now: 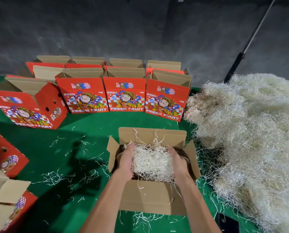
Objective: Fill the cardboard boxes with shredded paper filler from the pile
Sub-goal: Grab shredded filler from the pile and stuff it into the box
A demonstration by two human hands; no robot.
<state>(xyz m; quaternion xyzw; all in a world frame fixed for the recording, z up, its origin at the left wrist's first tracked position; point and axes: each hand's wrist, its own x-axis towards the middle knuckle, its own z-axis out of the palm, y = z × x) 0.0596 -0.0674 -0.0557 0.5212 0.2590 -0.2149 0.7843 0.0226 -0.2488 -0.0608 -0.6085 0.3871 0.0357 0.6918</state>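
grip: left hand (125, 163) and right hand (178, 163) clamped on filler wad (151, 163); forearms angled into open box (153, 195)

A green cloth-covered surface (93, 121) carries everything. Near centre stands an open cardboard box (153, 197), flaps spread. To the right a large pile of shredded paper (251, 132) spreads from far to near. Along the far side red printed boxes (124, 96) stand upright in rows (marked FRESH FRUIT), and more red boxes (27, 106) sit at the left edge. Loose paper strands (69, 177) lie scattered on the green.
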